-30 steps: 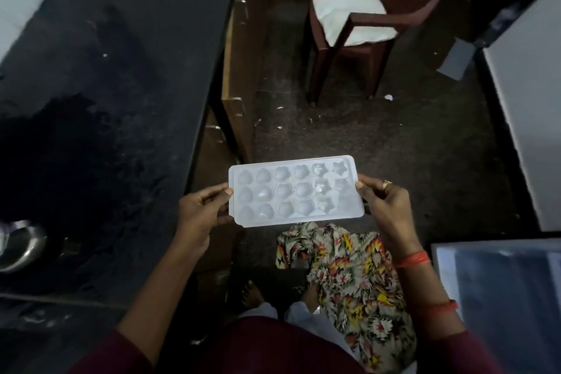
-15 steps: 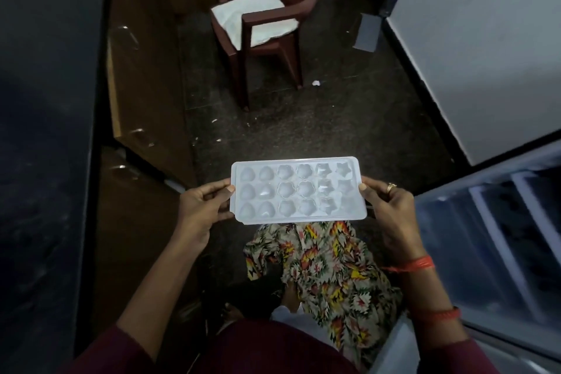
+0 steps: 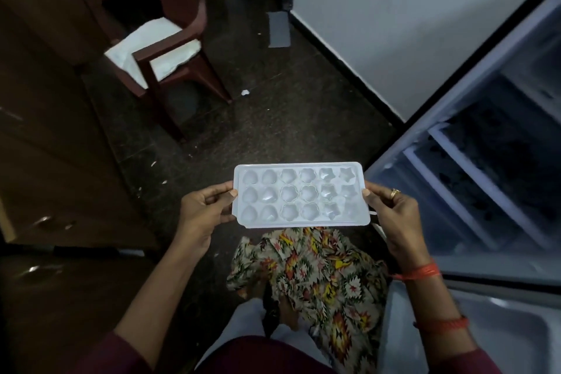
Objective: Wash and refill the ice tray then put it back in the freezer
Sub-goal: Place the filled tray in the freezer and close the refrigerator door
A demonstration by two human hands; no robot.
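The ice tray (image 3: 300, 194) is held level, its long axis left to right. The left hand (image 3: 203, 212) and right hand (image 3: 391, 212) each pinch a short end. The open fridge (image 3: 473, 173) lies rightward, nearest the right hand.

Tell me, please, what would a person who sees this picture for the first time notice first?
The eye falls first on the white ice tray in the middle, held level by its short ends between the left hand and the right hand. At the right edge stands the open fridge with its pale shelves. At the upper left is a brown chair with a white cloth on its seat.
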